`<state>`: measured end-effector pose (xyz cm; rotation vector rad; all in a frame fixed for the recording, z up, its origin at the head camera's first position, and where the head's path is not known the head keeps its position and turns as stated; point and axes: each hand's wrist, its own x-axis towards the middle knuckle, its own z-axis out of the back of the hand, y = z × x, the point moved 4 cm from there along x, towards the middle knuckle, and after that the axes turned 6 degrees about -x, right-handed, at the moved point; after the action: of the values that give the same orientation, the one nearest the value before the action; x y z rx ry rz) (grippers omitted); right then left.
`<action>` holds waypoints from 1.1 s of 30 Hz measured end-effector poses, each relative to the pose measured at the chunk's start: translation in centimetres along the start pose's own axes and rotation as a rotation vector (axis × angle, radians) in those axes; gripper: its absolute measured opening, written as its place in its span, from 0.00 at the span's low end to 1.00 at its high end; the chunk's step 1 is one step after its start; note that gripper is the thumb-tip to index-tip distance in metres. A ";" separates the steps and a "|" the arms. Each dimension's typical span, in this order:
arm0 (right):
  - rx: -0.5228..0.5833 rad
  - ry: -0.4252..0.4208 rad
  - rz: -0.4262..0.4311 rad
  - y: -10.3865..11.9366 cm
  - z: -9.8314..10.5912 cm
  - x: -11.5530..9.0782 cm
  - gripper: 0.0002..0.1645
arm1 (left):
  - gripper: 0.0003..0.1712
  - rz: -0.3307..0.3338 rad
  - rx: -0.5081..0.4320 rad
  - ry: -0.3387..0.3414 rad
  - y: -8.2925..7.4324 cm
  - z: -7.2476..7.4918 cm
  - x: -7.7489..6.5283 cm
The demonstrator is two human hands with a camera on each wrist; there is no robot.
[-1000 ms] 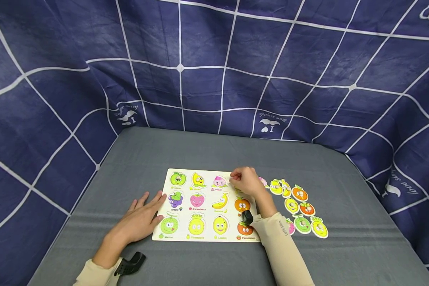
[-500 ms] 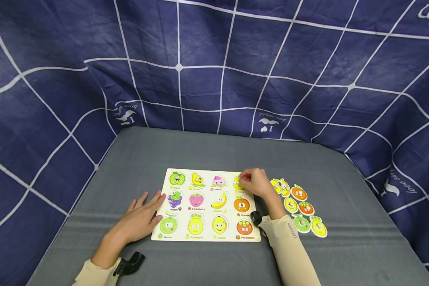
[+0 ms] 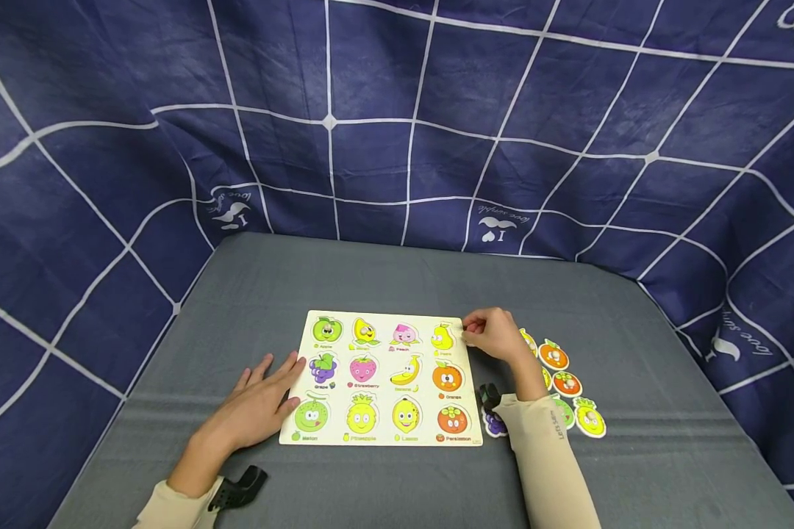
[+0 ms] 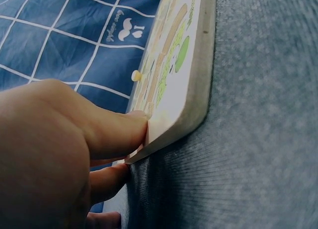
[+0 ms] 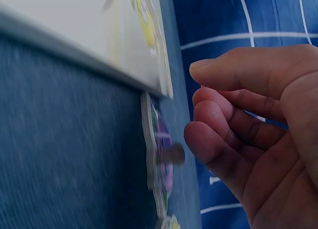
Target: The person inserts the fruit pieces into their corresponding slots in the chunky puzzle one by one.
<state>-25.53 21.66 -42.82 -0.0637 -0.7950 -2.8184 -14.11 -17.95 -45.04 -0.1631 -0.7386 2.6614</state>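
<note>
A flat fruit puzzle board [image 3: 384,433] lies on the grey table, with fruit pictures in rows. My left hand [image 3: 258,404] rests at the board's left edge with its fingers spread, and the thumb [image 4: 117,132] touches the edge in the left wrist view. My right hand [image 3: 499,338] is just beyond the upper right corner, near the pear picture [image 3: 442,337]. Its fingers are loosely bent, with nothing visible between them in the right wrist view. Beside the board there, a purplish puzzle piece [image 5: 163,159] with a small knob lies close to the right hand's fingers.
Several loose fruit pieces lie right of the board, among them an orange piece [image 3: 553,355], a red persimmon piece [image 3: 567,384] and a pineapple piece [image 3: 590,419]. A grape piece [image 3: 495,425] shows beside the right sleeve. A blue gridded cloth [image 3: 384,88] stands behind the table [image 3: 370,272].
My right hand has moved to the right, off the board's upper right corner, uncovering the pear picture, the right column and the grape piece. The left hand stays in place.
</note>
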 end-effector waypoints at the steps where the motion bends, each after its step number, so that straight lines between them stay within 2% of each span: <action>1: -0.002 0.001 -0.001 -0.2 0.2 0.0 0.06 | 0.35 0.002 -0.002 0.001 0.1 0.0 0.0; 15: 0.000 0.011 -0.037 -2.7 1.2 -0.5 0.08 | 0.36 0.008 0.001 0.002 -0.1 0.0 -0.1; 24: 0.015 0.020 -0.080 -3.9 1.0 -0.5 0.06 | 0.35 0.005 0.005 0.003 -0.1 0.0 0.0; 33: 0.003 0.018 -0.074 -4.3 0.6 -0.5 0.05 | 0.35 0.001 -0.005 -0.004 -0.1 0.0 0.0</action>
<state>-26.01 25.69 -44.54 -0.0078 -0.8142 -2.8829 -14.12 -17.88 -45.04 -0.1589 -0.7466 2.6615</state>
